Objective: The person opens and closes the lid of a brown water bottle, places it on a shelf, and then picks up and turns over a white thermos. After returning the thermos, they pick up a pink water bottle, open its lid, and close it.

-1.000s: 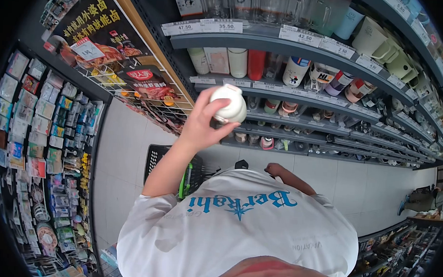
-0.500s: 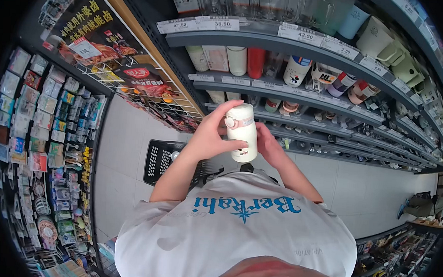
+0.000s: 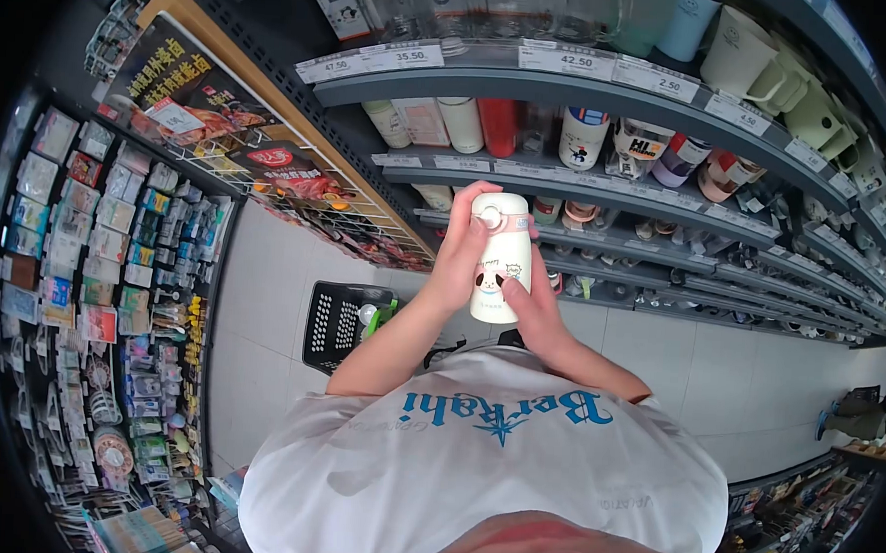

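Between my two hands is a cream-white insulated bottle (image 3: 502,265) with a pale pink band and a round button at its lid. A cartoon dog face shows on its front, and the bottle stands nearly upright. My left hand (image 3: 461,247) is closed around its left side, thumb by the lid button and fingers near the top. From the right, my right hand (image 3: 537,299) wraps the lower body, its thumb lying on the front beside the dog face. The fingers behind the bottle are partly hidden.
Shelves (image 3: 423,83) of cups, bottles and mugs (image 3: 745,64) rise ahead, with price tags along their edges. A black shopping basket (image 3: 335,326) is on the floor at left. Packaged goods hang on a rack (image 3: 93,258) further left. Part of another person (image 3: 852,410) shows at far right.
The bottle has turned, bringing the dog face to the front. My right hand has closed on it with the thumb across the front; my left thumb has moved up to the lid.
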`<state>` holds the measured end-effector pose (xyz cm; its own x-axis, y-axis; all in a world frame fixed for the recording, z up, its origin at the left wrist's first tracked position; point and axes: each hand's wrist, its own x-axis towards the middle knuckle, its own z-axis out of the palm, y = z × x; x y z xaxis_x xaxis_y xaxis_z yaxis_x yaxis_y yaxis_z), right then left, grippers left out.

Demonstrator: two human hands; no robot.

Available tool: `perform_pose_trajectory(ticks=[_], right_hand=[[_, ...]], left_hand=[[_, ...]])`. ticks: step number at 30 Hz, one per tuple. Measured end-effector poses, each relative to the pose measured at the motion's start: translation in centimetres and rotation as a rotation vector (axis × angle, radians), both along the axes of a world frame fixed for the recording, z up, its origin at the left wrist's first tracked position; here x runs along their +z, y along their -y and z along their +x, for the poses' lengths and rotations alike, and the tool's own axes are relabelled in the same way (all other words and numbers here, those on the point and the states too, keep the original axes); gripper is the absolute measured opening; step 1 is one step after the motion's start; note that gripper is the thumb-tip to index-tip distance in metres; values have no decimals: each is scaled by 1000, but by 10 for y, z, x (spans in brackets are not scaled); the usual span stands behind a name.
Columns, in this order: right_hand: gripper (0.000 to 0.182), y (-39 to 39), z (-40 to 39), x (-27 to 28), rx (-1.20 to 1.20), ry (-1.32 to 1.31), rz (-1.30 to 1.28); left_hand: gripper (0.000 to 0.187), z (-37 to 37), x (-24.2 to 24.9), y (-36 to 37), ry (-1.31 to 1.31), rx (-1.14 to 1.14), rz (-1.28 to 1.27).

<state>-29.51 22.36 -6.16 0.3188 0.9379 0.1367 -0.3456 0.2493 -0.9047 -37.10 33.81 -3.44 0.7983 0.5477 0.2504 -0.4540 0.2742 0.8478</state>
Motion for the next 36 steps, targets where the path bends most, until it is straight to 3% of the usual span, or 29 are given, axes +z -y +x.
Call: perform_pose_trajectory(ticks=[9,19,28,31,36], right_hand=[[72,25,34,4,53,-128,81],[74,55,66,21,27,-6,68],[71,66,72,19,31,-23,118],[68,72,73,20,46,-98,102],[63,71,74,11,46,-185,119]], left_hand=[[53,35,7,28,-3,-18,-117],[59,68,9,55,-26,-27,-127],[57,76,17,63,40,-119,-8],[55,78,28,72,17,-41,-29],[59,75,29,68,24,56,227]])
